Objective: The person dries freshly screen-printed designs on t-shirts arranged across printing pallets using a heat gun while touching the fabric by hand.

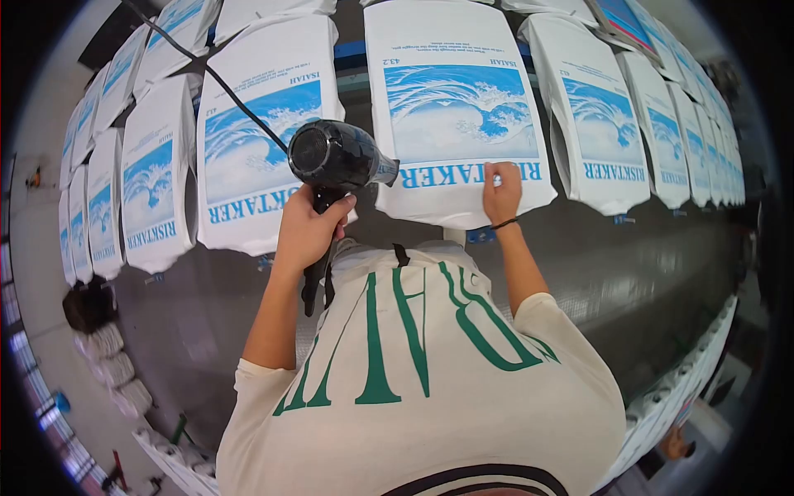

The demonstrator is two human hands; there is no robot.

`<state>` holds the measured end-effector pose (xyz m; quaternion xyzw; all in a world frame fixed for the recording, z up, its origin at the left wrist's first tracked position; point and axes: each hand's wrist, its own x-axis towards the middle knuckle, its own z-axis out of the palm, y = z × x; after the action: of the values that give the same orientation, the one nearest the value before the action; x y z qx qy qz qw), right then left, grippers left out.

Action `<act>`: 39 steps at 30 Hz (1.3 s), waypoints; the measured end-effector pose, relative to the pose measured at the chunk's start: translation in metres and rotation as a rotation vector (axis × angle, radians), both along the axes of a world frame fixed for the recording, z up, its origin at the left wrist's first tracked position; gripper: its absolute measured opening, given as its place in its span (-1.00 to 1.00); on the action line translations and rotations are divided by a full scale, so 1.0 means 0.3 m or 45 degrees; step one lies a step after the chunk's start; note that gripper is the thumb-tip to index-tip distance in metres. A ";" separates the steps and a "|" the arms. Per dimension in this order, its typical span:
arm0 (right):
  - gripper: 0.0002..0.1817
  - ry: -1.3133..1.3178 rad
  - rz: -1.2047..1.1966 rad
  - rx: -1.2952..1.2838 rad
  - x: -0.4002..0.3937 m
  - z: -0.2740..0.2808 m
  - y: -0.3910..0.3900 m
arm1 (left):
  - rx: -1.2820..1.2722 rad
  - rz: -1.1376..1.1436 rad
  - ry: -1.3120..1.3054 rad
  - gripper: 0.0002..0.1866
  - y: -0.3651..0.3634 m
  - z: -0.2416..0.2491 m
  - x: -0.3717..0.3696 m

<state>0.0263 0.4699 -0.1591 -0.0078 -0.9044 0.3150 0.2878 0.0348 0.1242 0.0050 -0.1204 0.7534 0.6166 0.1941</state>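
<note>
Evidently, the white cloth shirt printed with a blue wave [459, 116] takes up the most room, lying flat straight ahead, with similar printed shirts [608, 116] on either side. I'd expect it to be light, soft and limp, best taken by its plain white margins, off the inked part, which might smear. Next in size comes the glossy black, round-backed hair dryer [327, 153], held up by that shirt's left edge, its narrow nozzle [386, 171] turned toward it. It looks stiff, slick and top-heavy; the slim black handle [313, 277] is the place to hold, clear of the nozzle, which could be hot. The left hand [313, 225] has its fingers wrapped around that handle. The right hand [502, 194] is curled closed over the blue lettering [438, 178]; whether it pinches cloth, I cannot tell. Thinnest, the black cable [223, 87] runs from upper left to behind the dryer.
</note>
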 end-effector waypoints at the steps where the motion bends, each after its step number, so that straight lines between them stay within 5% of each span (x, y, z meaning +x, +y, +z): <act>1: -0.84 0.042 0.034 0.068 -0.024 -0.023 0.099 | 0.017 0.035 -0.021 -0.75 0.061 0.001 0.004; 3: -0.91 -0.014 0.069 0.148 -0.044 -0.062 0.286 | -0.009 0.097 -0.045 -0.76 0.163 -0.008 0.016; 6: -0.68 -0.217 -0.069 0.278 -0.038 -0.083 0.469 | -0.028 0.237 -0.028 -0.76 0.272 0.018 0.052; 14: -0.42 -0.446 0.024 -0.092 0.003 -0.240 0.653 | -0.293 0.426 -0.032 -0.77 0.452 0.046 0.109; 20: -0.45 -0.509 0.121 -0.339 0.050 -0.216 0.650 | -0.265 0.361 -0.025 -0.77 0.608 0.059 0.110; 27: -0.56 -0.382 0.111 -0.043 0.084 -0.193 0.713 | -0.168 0.118 -0.053 -0.72 0.925 0.030 0.058; 39: -0.62 -0.278 0.066 -0.067 0.189 -0.045 0.746 | -0.118 -0.100 -0.059 -0.72 1.165 0.030 -0.020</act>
<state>0.0829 0.6938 -0.1725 -0.0262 -0.9217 0.3431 0.1791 0.0289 0.4736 0.0139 -0.1139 0.7806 0.5700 0.2297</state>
